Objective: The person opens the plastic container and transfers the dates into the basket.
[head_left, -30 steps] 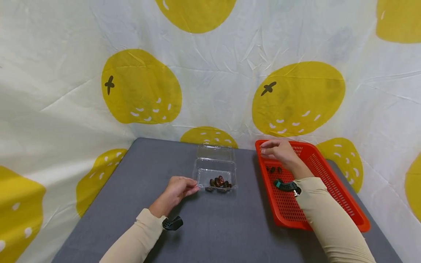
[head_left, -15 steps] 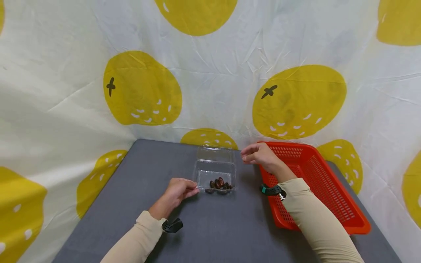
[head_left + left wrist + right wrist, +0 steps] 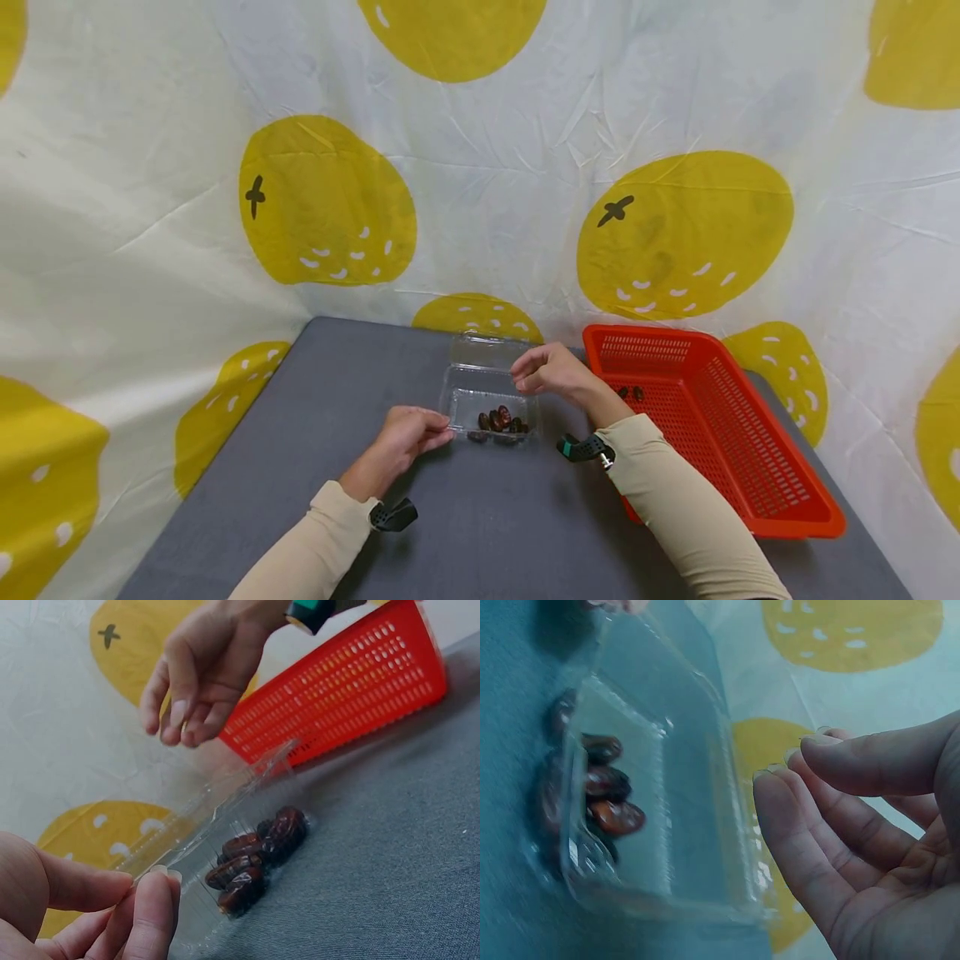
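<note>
While your left hand (image 3: 405, 433) pinches the near left corner of the clear container (image 3: 468, 404) on the counter (image 3: 480, 517), dates (image 3: 495, 419) sit heaped at its near right.
Pinch lightly, so the thin plastic should not buckle, and clear the rim with your right hand (image 3: 551, 371), which hangs by the far right corner, fingers loosely bent, nothing visible between them. Behind, the lid (image 3: 492, 352) lies open; at right, the red basket (image 3: 757, 425) shows two more dates (image 3: 637, 393).

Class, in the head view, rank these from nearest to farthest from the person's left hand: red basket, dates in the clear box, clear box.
1. Clear box: left hand pinches its near left side.
2. Dates: inside, toward the right.
3. Red basket: farther right.
</note>
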`<state>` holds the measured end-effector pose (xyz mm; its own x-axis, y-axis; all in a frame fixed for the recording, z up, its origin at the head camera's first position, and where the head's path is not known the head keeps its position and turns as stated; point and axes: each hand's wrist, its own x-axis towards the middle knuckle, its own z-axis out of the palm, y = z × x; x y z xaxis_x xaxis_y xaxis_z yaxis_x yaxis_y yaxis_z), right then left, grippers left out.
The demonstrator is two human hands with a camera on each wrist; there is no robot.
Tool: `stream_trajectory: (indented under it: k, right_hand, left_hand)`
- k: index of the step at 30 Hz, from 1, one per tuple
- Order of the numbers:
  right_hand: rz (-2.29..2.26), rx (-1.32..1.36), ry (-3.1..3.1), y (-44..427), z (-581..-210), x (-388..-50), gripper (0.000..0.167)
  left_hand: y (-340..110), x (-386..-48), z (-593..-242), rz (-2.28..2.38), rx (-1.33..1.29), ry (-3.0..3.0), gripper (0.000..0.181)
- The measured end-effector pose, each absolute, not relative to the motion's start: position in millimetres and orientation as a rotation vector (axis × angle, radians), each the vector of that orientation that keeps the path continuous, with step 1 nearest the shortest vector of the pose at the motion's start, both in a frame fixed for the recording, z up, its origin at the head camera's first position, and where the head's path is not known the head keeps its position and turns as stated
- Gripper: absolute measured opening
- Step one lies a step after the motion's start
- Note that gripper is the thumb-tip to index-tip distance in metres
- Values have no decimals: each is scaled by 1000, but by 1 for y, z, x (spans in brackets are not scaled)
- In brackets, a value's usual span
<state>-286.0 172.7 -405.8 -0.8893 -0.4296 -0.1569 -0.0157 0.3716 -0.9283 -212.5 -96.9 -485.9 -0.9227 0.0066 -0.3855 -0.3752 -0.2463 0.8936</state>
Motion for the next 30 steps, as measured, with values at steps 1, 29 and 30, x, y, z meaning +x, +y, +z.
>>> stream_trajectory:
  k: [1,29,30]
  right_hand:
    - [-1524,-392,2259,169,-408,-286,23]
    - [-1212,-517,2249,113,-458,-282,30]
    - [-1204,-520,2255,113,-460,-282,29]
  left_hand:
    - [-97,-212,-486,2260,-444,1756,27]
    - [-93,-213,-488,2287,-468,1754,28]
    - [-93,-213,-489,2289,-466,1751,28]
